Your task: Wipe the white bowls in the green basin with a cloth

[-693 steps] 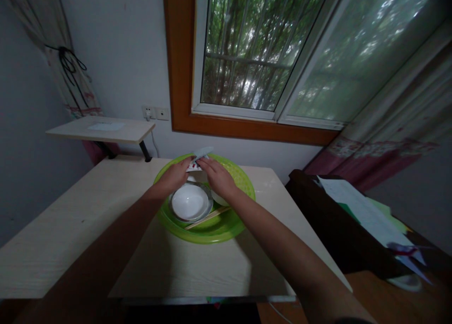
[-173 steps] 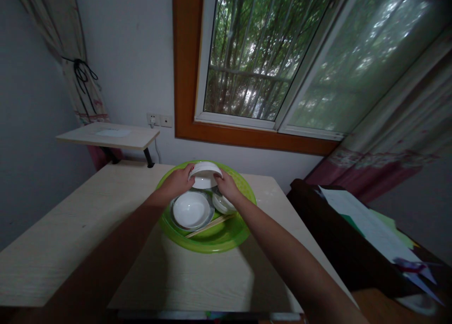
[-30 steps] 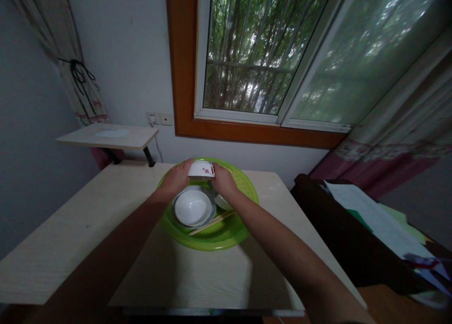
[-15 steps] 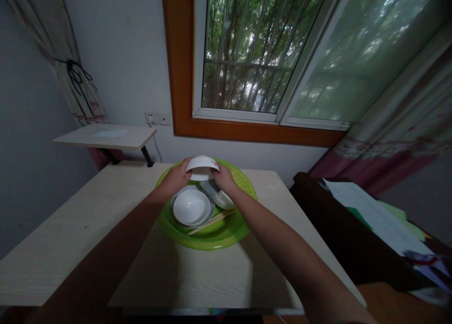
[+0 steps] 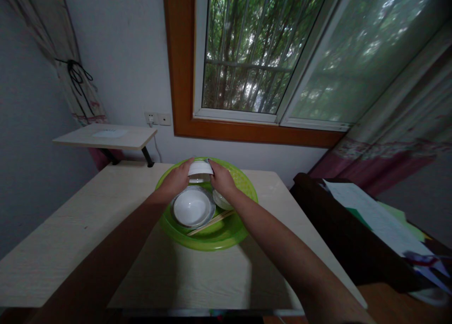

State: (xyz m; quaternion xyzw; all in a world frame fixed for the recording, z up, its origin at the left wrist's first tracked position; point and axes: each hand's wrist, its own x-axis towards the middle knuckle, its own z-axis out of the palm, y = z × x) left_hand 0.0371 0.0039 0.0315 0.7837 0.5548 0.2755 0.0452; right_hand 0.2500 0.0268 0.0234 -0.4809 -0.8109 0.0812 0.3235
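A small white bowl [image 5: 199, 169] is held between both hands above the far part of a green plastic basin [image 5: 243, 220]. My left hand [image 5: 177, 179] grips its left side and my right hand [image 5: 221, 181] grips its right side, fingers curled on the rim. Below them in the basin lie a white bowl on a plate [image 5: 192, 207], another white bowl [image 5: 222, 200] partly hidden by my right wrist, and wooden chopsticks [image 5: 211, 222].
The basin stands on a light wooden table [image 5: 70, 239]. A small shelf [image 5: 106, 137] juts from the wall at the left. A dark piece of furniture with papers [image 5: 374, 220] is on the right. A window and curtains are behind.
The small bowl has been turned in my hands over the last second, from side-on with a red mark showing, to tilted, to held lower over the basin. The hands stay in place.
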